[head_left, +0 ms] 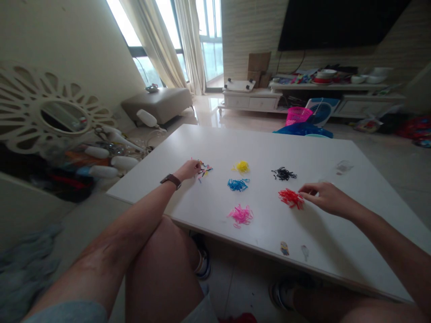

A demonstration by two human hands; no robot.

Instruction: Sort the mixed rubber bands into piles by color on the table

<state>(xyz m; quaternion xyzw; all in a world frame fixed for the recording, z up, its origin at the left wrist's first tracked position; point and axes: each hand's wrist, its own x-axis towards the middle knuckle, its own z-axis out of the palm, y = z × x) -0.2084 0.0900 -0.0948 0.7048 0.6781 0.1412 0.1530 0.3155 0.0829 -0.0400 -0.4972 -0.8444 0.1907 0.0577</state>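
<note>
My left hand (189, 170), a dark watch on its wrist, reaches to a small mixed pile of coloured rubber bands (206, 169) on the white table. Its fingers are closed in a pinch at the pile's edge; what they hold is too small to tell. Beside the red rubber bands (291, 198), my right hand (325, 197) hovers with curved fingers, thumb and forefinger slightly apart at the pile's right edge. Separate piles of yellow bands (242, 167), blue bands (237, 184), pink bands (241, 216) and black bands (284, 173) lie between the hands.
The white table (202, 206) has stickers (284, 248) near its front edge and a clear plastic piece (344, 167) at the right. My knees are at the front edge. Beyond stand a pink basket (298, 115), an ottoman (158, 105) and a floor lamp (147, 119) at left.
</note>
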